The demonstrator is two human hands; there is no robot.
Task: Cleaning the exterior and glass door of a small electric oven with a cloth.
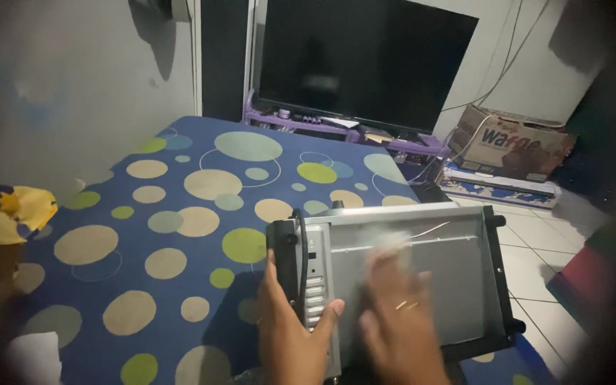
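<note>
A: Two bare hands fill the near edge of the view, both on a grey metal appliance (401,274) that looks like a small countertop oven tipped onto its side.

B: Where exactly does it sit?

A: On a blue bed cover (180,235) printed with cream, green and pale blue circles, at the cover's right-hand edge, right in front of the person.

B: What is the left hand doing?

A: The left hand (290,328) grips the appliance's black end panel. Its thumb presses on the grey metal beside a column of small buttons, and the other fingers curl behind the panel, clamped around that edge.

B: And the right hand?

A: The right hand (397,321) lies on the broad grey face, fingers slightly spread. It is blurred. A pale smear sits at its fingertips; I cannot tell whether it holds anything there. A ring shows on one finger.

B: What lies beyond?

A: To the left, a yellow patterned cushion (12,214) rests at the cover's edge. Past the bed, a large dark television (365,60) stands on a purple shelf (344,132) against the wall. Right of that, a brown cardboard box (511,142) sits near the white tiled floor (543,249), with cables running up the wall behind it.
</note>
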